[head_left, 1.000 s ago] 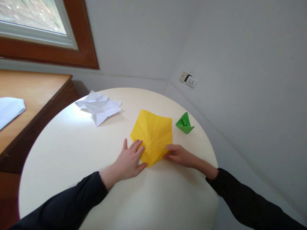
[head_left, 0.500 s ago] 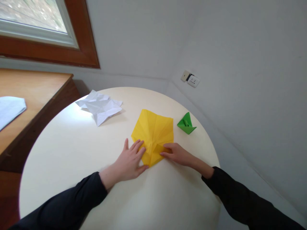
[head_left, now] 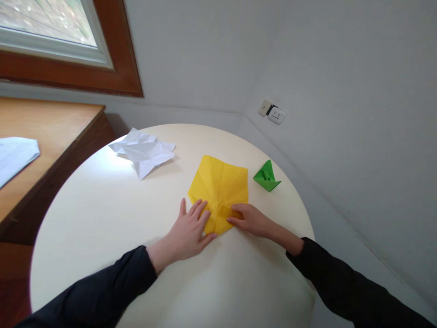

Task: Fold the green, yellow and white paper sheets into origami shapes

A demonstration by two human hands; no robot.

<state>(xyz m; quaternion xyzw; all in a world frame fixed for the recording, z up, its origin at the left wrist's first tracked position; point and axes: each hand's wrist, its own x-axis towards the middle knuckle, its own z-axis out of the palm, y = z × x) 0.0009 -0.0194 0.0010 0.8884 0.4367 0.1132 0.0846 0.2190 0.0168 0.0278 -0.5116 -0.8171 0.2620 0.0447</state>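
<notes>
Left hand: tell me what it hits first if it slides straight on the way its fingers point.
The left hand lies flat, fingers pointing up and right across the yellow paper, which they already touch. Straight on, it would cross that sheet; beyond it, the green paper figure looks roughly in line, though depth is unclear.

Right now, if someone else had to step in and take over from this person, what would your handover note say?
Left hand: flat, pressing the near left edge of the yellow paper.
Right hand: fingertips on a small flap folded at its near corner.
Round table: green folded piece right of the yellow sheet, crumpled white paper at far left.
Done: creases across the yellow sheet.
Left: near-corner fold not yet flat.
</notes>
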